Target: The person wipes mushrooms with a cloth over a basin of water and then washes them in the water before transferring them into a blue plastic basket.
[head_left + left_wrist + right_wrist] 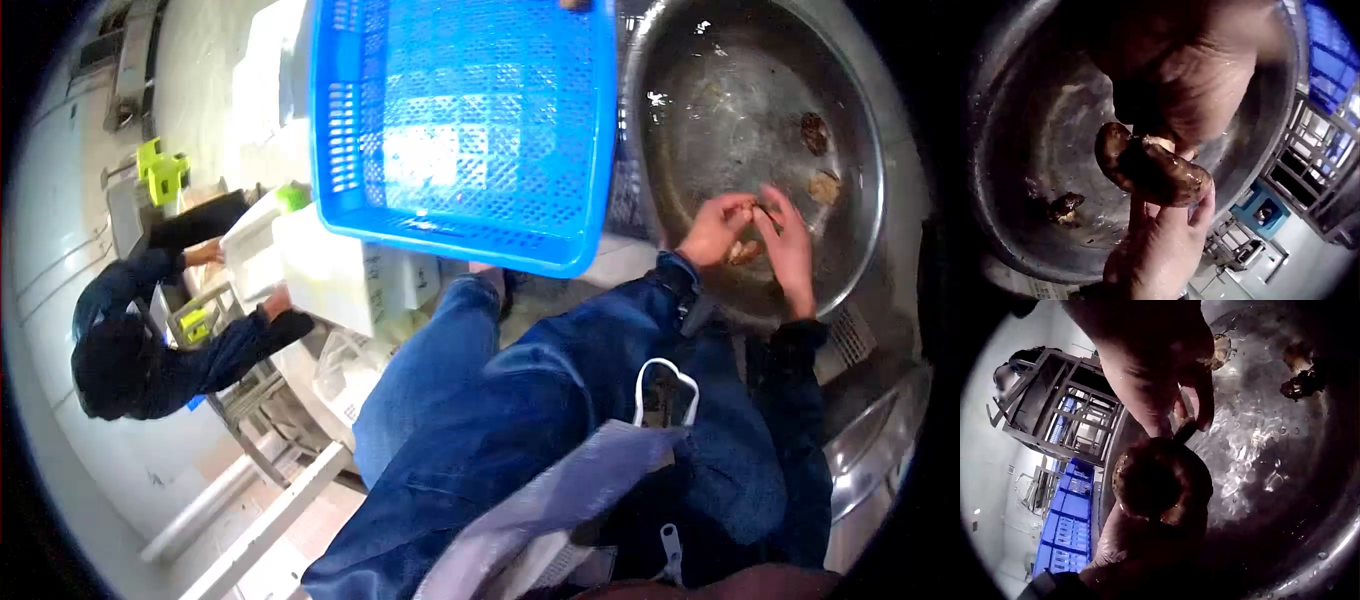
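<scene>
Over a round metal basin [740, 110], both hands meet at a wet brown mushroom [1154, 169] with a thick, curled cap. My left hand [708, 238] grips it from one side; in the left wrist view its fingertips are partly hidden behind the hand. From the other side the fingers of my right hand [790, 248] pinch it. The right wrist view shows the mushroom cap [1163, 481] with a dark hollow middle, between the right hand [1154, 375] above and the left hand [1119, 540] below. Shallow water glints in the basin.
A dark brown lump [814, 133] and a tan piece [825, 187] lie in the basin near its wall. A blue perforated crate [450, 215] stands beside the basin. Another person [150, 340] in dark clothes works at a white container [250, 250], with metal racks [1060, 406] farther off.
</scene>
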A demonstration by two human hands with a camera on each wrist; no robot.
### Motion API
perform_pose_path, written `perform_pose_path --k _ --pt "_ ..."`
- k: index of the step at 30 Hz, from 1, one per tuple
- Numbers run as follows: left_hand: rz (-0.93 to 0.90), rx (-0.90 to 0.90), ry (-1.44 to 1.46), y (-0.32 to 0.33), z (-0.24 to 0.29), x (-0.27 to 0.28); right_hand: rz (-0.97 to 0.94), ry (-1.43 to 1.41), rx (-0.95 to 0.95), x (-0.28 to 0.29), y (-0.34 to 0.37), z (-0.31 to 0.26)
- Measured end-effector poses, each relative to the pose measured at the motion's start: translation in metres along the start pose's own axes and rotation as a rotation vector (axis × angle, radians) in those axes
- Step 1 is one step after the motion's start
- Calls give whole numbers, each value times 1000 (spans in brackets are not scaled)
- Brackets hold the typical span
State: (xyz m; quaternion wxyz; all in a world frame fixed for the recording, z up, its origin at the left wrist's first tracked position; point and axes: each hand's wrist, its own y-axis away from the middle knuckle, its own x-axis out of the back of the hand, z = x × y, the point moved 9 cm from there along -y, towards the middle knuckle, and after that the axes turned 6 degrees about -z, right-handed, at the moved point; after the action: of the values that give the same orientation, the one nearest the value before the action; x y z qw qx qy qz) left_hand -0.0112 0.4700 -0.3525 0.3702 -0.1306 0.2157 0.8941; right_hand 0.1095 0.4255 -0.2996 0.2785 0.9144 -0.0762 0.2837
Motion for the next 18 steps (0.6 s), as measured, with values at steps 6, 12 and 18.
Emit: perform_pose_path --k 6,12,18 --pt "-58 41 55 -1 -13 -8 -73 -64 -11 -4 0 22" --pt "-60 32 21 -3 -24 -8 -97 -85 -25 -7 -8 41" --pt "-81 73 26 -1 -28 -10 -113 -58 -68 -8 -2 25"
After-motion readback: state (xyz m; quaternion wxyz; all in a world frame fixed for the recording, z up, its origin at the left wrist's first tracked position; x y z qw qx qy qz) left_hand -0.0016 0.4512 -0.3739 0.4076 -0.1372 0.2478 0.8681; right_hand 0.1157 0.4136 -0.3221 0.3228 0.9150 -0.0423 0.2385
